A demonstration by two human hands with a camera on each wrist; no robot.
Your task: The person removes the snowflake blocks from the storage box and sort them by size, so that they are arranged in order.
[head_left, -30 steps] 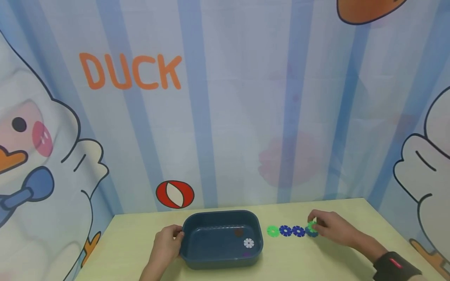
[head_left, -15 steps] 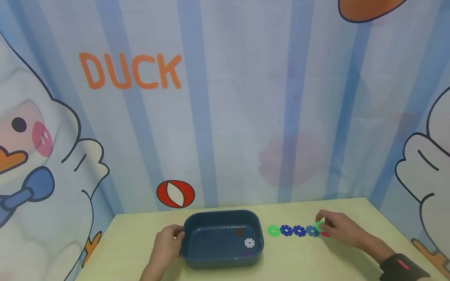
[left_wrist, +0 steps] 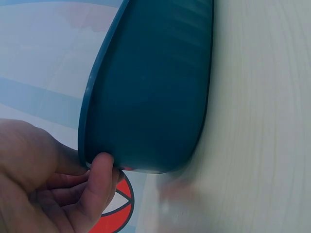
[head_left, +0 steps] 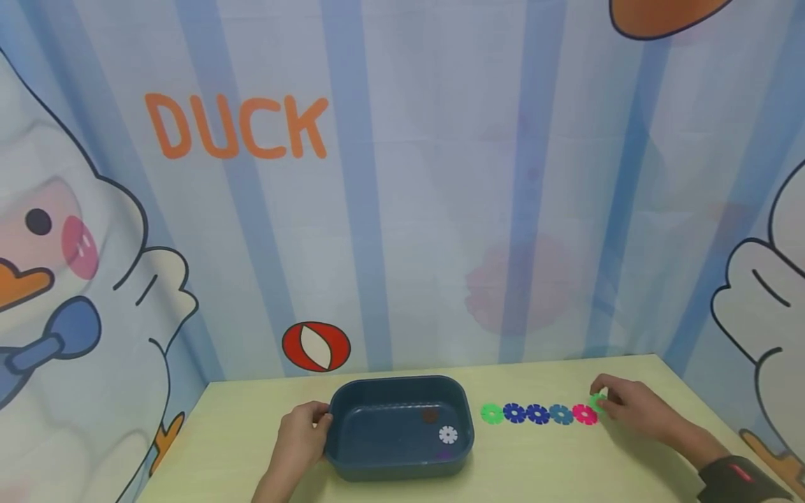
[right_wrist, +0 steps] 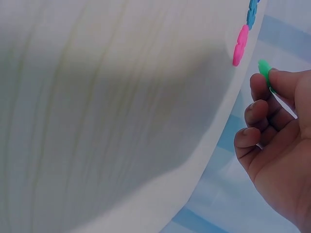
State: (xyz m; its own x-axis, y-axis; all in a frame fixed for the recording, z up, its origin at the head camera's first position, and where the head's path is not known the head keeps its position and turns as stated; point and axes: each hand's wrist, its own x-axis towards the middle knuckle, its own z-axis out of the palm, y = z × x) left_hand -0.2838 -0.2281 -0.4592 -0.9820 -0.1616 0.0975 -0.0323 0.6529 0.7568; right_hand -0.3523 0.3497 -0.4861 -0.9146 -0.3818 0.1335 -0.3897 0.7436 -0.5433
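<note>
A: Where is the right hand (head_left: 632, 409)?

B: Near the bench's (head_left: 541, 468) right edge, toward the back. Its fingers (right_wrist: 260, 109) pinch a green disc (head_left: 597, 402), held at the right end of the row. In the right wrist view the green disc (right_wrist: 264, 69) sits at the fingertips, just beside the pink disc (right_wrist: 238, 46) but whether they touch cannot be told.

A: And the row itself?

B: It runs left to right, parallel to the back edge: a green one (head_left: 491, 413), two dark blue (head_left: 514, 413) (head_left: 537, 413), a teal (head_left: 561, 414), then the pink disc (head_left: 585, 414). They lie flat, edge to edge or nearly so.

A: What does the left hand (head_left: 300, 439) do?

B: It grips the left rim of the tub (head_left: 352, 447), which stands near the front edge, left of the row. The left wrist view shows the thumb (left_wrist: 97, 187) pressed against the tub's (left_wrist: 150, 97) rim, with the other fingers curled behind it.

A: Anything in the tub?

B: A white disc (head_left: 448, 435) lies on its floor at the right side. A brownish piece (head_left: 430, 416) lies behind it and a purplish one (head_left: 443, 455) in front, both too dim to make out.

A: Behind the bench?

B: A striped blue curtain (head_left: 402, 175) with the orange word "DUCK" (head_left: 237, 127) and cartoon ducks.
</note>
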